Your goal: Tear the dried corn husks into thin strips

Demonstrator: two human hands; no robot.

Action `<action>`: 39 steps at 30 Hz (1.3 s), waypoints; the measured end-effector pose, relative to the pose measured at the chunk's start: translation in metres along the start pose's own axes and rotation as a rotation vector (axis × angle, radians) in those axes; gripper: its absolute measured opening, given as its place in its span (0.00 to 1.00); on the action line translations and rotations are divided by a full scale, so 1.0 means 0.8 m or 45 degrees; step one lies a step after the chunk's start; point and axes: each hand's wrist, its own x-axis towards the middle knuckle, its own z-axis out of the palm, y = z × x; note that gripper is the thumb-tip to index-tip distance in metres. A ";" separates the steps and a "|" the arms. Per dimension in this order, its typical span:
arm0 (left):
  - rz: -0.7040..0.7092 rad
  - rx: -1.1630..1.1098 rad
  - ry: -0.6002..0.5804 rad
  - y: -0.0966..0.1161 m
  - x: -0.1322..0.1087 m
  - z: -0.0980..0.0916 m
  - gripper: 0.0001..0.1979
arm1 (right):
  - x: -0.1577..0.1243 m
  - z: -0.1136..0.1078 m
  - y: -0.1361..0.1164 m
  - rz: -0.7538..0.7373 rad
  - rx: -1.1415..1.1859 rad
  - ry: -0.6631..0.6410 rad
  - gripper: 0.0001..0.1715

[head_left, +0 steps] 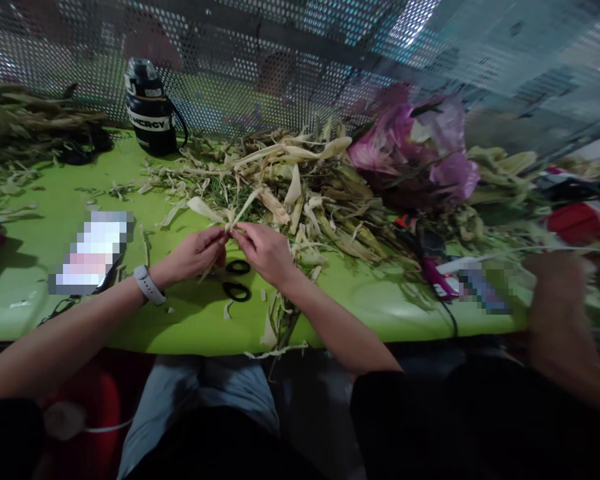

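Note:
Dried corn husk strips [231, 215] stick up between my fingertips, crossing in what looks like a knot with two pale ends spread apart. My left hand [200, 250], with a pale watch band on its wrist, pinches the husk from the left. From the other side, my right hand [265, 248] pinches it, thumb and forefinger meeting the left fingertips. Just beneath the hands lie two black loops [237, 292], which look like scissor handles; the blades cannot be made out. Behind the hands spreads a heap of dried husks [330, 193].
A black bottle [153, 127] stands at the back before a perforated metal screen [220, 80]. On the green table [165, 327] lie a phone [97, 250], left, and a second phone [485, 287], right, near a co-worker's arm [560, 313]. A pink plastic bag [395, 137] rests among husks.

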 end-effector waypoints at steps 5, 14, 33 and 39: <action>-0.130 -0.347 0.084 -0.009 0.003 -0.003 0.13 | -0.001 -0.008 0.000 0.082 0.224 -0.070 0.19; -0.313 -0.693 0.246 -0.019 0.003 0.009 0.18 | -0.004 -0.006 -0.017 0.229 0.488 -0.207 0.14; -0.326 -0.817 0.278 -0.012 0.005 0.000 0.16 | -0.004 -0.003 -0.018 0.171 0.531 -0.281 0.13; -0.251 -0.667 0.218 -0.017 0.007 -0.016 0.14 | -0.007 0.004 -0.015 0.180 0.495 -0.193 0.12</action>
